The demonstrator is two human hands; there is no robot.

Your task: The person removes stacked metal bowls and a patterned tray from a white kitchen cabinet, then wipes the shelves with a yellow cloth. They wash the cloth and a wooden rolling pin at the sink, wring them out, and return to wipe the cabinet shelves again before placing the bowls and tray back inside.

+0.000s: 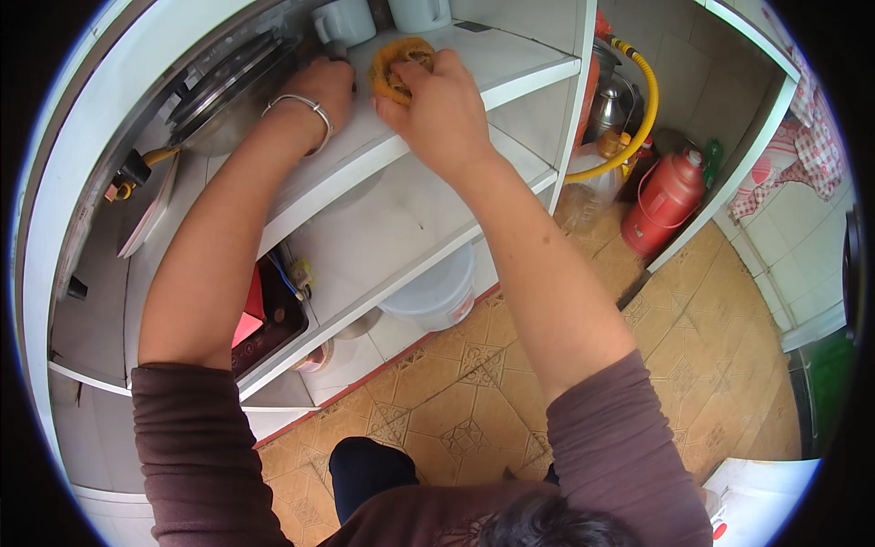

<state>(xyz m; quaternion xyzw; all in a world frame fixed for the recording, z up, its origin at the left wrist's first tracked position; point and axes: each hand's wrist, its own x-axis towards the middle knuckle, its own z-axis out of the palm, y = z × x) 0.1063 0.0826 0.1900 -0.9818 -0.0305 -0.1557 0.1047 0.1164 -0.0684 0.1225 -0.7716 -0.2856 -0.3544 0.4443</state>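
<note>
My right hand (448,113) is closed around a bunched yellow-orange cloth (388,67), just above the upper shelf (523,68) of a white tiled cabinet. To its left, my left hand (318,96) reaches to the same shelf with its fingers curled. Something dark shows by those fingers, but what they hold is hidden. A silver bangle circles the left wrist. Beyond my hands stand a white mug (345,22) and a second pale mug (418,14). Steel cookware with a dark rim (219,89) lies left of my left hand.
Below are the middle shelf (389,219), an induction cooktop (284,318) and a white plastic bucket (437,290). At right, a yellow hose (649,89) curves past a red thermos flask (666,202) on the floor (472,372). Checked fabric (806,154) hangs beside the cabinet.
</note>
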